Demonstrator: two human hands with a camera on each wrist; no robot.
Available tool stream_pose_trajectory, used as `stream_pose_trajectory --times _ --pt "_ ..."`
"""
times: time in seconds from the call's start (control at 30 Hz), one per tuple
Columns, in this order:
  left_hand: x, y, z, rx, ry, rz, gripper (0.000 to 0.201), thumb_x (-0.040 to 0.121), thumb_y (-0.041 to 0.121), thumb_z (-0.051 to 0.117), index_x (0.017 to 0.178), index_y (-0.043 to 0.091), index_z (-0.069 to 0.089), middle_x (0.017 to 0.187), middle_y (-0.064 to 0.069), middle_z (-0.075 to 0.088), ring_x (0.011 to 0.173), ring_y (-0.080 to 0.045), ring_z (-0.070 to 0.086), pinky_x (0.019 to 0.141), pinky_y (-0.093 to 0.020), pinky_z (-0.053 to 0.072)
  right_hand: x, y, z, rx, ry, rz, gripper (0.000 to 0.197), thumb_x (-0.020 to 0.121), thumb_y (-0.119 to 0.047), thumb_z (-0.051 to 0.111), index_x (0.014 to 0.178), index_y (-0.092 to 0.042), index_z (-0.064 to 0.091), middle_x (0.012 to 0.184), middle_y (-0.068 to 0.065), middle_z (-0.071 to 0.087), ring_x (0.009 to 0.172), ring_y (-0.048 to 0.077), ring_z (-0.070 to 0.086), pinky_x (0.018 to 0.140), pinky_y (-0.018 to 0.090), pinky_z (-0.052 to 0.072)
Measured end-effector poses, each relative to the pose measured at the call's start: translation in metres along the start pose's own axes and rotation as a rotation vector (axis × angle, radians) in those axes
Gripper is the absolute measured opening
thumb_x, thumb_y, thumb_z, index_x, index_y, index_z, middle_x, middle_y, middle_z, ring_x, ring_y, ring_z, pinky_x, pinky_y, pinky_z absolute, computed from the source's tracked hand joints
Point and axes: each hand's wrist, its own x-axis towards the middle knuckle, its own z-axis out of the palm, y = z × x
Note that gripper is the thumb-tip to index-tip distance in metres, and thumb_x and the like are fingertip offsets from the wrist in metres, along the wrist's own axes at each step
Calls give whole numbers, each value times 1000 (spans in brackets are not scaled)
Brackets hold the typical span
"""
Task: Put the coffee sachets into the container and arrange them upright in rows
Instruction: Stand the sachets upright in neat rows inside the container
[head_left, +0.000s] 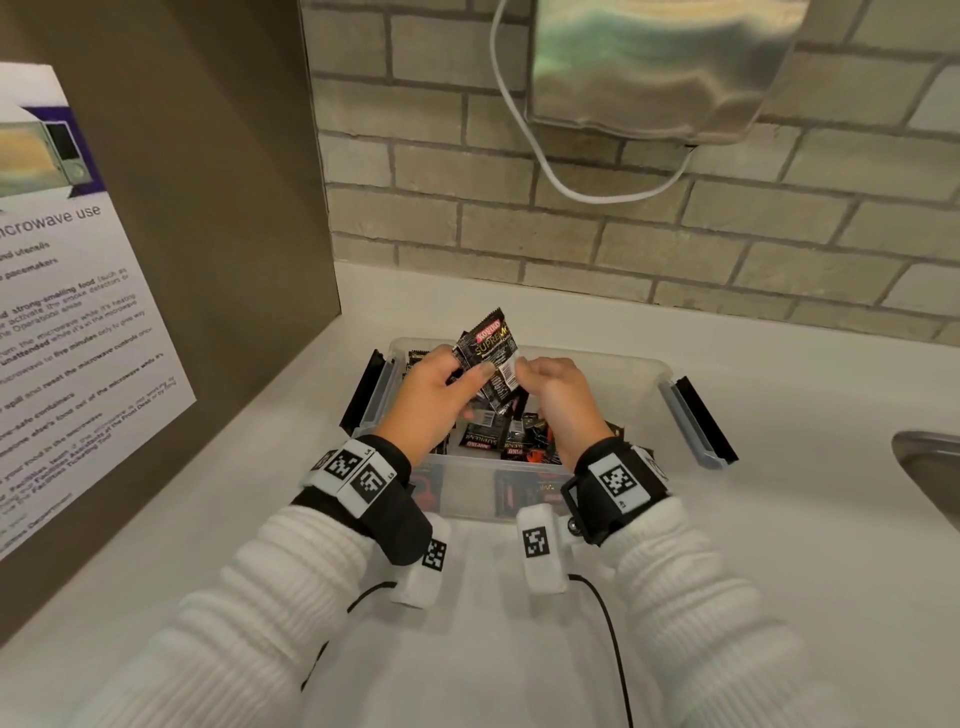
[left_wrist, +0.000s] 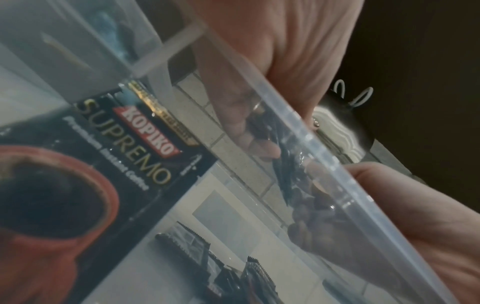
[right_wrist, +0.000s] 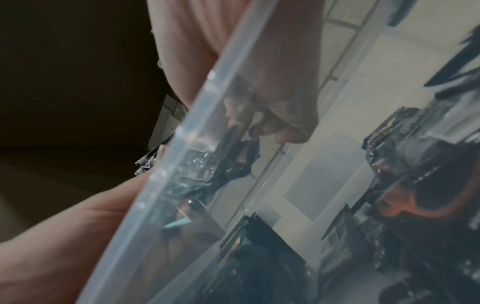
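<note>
Sachets (head_left: 488, 358): a few pinched in your left hand (head_left: 436, 400) and right hand (head_left: 563, 400), above the container (head_left: 641, 366) on the tabletop (head_left: 779, 545). Loose sachets (head_left: 511, 441) lie flat inside; rows apparently still to form.

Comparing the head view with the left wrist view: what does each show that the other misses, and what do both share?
Only the head view shows the whole scene: both hands, left hand and right hand, raising a small bunch of sachets above the clear container, plus the countertop, the sink edge and the microwave notice.

Only the left wrist view shows, through the container wall, a sachet's front close up, readable as Kopiko Supremo, with a red cup.

Both show the container, loose sachets lying inside it, the brick wall and fingers pinching sachets.
</note>
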Motion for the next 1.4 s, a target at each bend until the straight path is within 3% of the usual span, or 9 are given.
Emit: stream_pose_trajectory --times 0.23,0.33,0.43,0.67,0.83,1.0,1.2,1.3,1.4 --pt "2 -1 -2 186 108 -19 30 85 28 66 65 10 54 62 -3 55 51 -5 49 49 -16 38 -3 0 0 22 -125 -80 14 94 -13 51 104 -10 59 87 -3 62 73 3 58 57 8 45" --pt "2 -1 -1 227 81 -4 32 82 28 70 67 4 54 72 -12 60 66 -22 55 62 -30 44 2 2 -2 101 -82 -54 17 93 -9 50 108 -11 57 98 4 65 84 14 61 70 20 50" --pt "1 2 2 276 30 48 24 77 27 74 68 14 56 78 3 53 76 -13 52 66 -16 40 5 3 -6 286 -114 37 20 92 1 45 101 -11 57 96 11 65 85 23 61 78 35 49" --pt "-3 6 2 302 -23 96 18 72 23 78 74 16 61 82 12 47 79 1 49 74 -10 38 4 -3 -6 323 -191 226 28 88 8 36 95 -11 55 73 7 59 49 10 52 49 22 40" --pt "1 6 1 351 -71 153 22 76 11 75 65 12 56 80 7 47 79 -11 51 72 -3 34 5 -3 -14 491 -263 401 30 84 1 24 83 -8 53 43 -4 36 33 7 30 40 17 27" --pt "7 15 -5 291 -40 142 23 78 8 73 62 16 58 78 10 46 74 2 48 72 -1 32 4 -10 -19 812 -291 469 13 69 -5 35 64 -11 45 44 -4 29 31 8 26 42 18 21" --pt "11 14 -34 224 104 36 28 81 12 69 58 15 54 86 -3 53 83 -19 54 80 -28 45 11 -4 -27 1134 -62 337 7 68 -7 42 65 -12 37 43 -2 29 36 11 30 50 21 26" --pt "12 20 -46 292 158 56 28 83 19 69 59 17 54 88 -6 57 81 -15 54 75 -24 45 10 -3 -32 1117 -14 289 4 70 -10 42 69 -12 38 49 -1 29 51 13 29 59 25 27" --pt "12 26 -40 319 152 83 20 82 24 70 67 15 61 91 -7 61 84 -15 58 77 -25 48 9 0 -28 1132 -116 319 30 74 -31 63 69 -8 45 60 0 27 57 16 32 64 28 33"
